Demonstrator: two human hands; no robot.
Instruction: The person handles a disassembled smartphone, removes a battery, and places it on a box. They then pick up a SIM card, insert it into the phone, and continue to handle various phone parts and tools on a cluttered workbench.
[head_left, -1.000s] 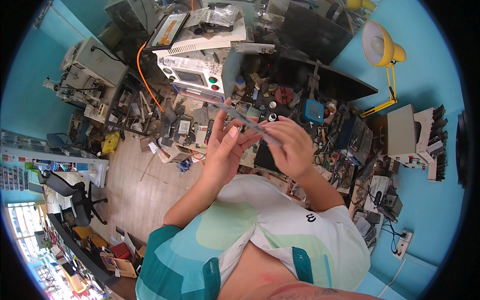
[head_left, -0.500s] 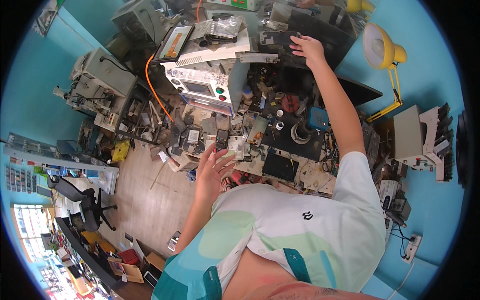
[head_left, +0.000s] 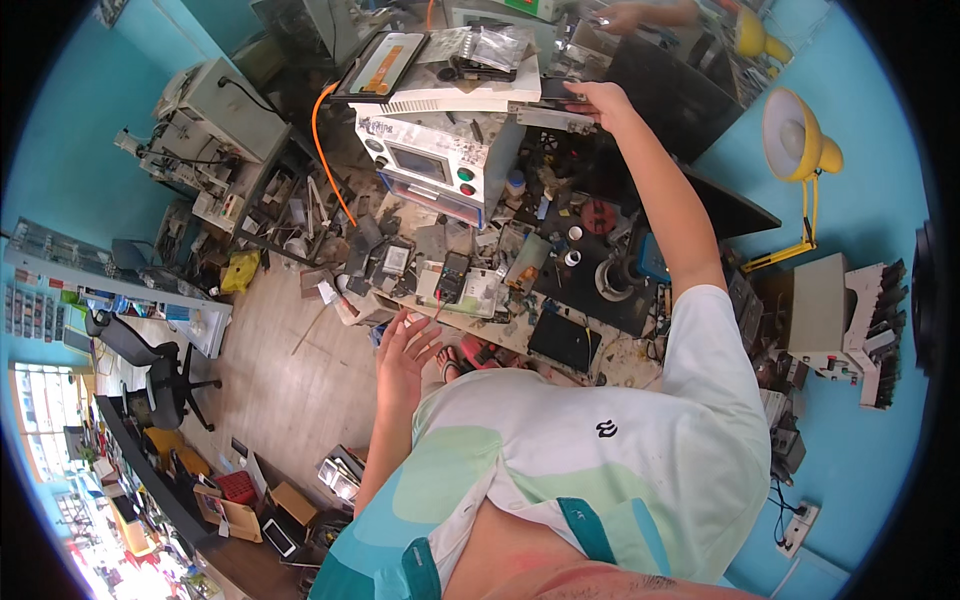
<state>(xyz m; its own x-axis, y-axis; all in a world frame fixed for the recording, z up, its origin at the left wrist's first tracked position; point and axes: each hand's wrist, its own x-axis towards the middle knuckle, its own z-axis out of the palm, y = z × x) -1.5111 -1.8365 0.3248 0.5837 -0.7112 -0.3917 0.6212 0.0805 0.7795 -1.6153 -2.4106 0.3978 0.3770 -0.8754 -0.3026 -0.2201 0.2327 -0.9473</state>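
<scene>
My right hand (head_left: 602,102) reaches far forward, its thumb and fingers closed on a thin dark flat panel (head_left: 558,88) like a phone screen. The panel lies at the right end of the white machine's top (head_left: 425,101), just above a light metal bar (head_left: 556,118). Fingers partly hide its right end. Nearer my body, my left hand (head_left: 406,350) hangs in the air with fingers spread and nothing in it. A dark multimeter (head_left: 453,277) with a red lead lies on the cluttered bench beyond that hand.
A framed screen panel (head_left: 381,66) and clear plastic bags (head_left: 497,48) rest on the machine. Small parts and tools crowd the bench around a black mat (head_left: 622,298) and black tablet-like panel (head_left: 565,338). A yellow lamp (head_left: 800,140) stands right; an office chair (head_left: 160,370) is left.
My right hand has brought the dark panel down and in against the machine's right end. My left hand has drawn back slightly from the bench. The whole view has shifted a little.
</scene>
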